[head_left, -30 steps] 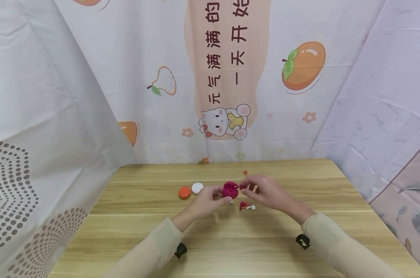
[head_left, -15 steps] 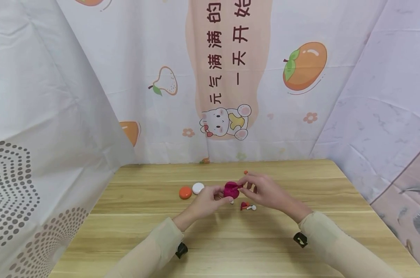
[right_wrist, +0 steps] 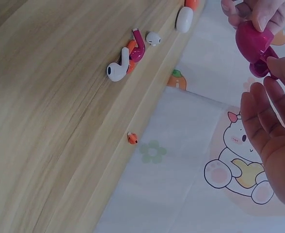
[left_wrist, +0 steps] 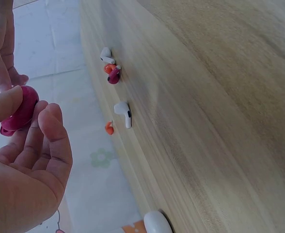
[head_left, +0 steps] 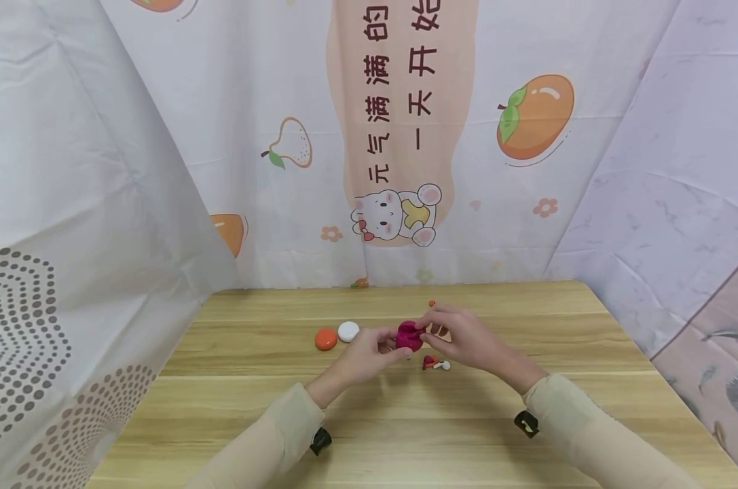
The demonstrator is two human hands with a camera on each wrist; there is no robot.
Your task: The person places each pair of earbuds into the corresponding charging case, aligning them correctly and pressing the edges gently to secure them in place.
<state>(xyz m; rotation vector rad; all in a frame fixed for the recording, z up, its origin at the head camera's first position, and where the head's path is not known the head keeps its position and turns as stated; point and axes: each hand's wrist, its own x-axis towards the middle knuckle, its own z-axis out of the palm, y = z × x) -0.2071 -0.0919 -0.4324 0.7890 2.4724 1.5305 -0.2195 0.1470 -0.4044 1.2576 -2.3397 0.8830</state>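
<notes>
Over the table, my left hand (head_left: 364, 354) grips a magenta earbud case (head_left: 409, 339) between thumb and fingers, its opening facing up. My right hand (head_left: 463, 334) pinches a small magenta earbud (right_wrist: 260, 69) at the case opening; its far part is hidden by the case and fingers. In the right wrist view the rounded case (right_wrist: 250, 42) is above the right thumb, and the lower right fingers lie extended. Below the hands, on the wood, lie a white earbud (right_wrist: 117, 71), an orange one and another magenta earbud (right_wrist: 138, 51) heaped together, with a second white earbud (left_wrist: 123, 111) apart.
To the left lie an orange case (head_left: 326, 339) and a white case (head_left: 348, 331). A lone orange earbud (right_wrist: 132, 138) sits near the back edge of the wooden table (head_left: 381, 435). A printed curtain (head_left: 283, 204) hangs behind.
My right hand has moved slightly left toward the case, and the magenta earbud's stem, earlier visible between the hands, is now mostly hidden at the opening. The left hand keeps its grip.
</notes>
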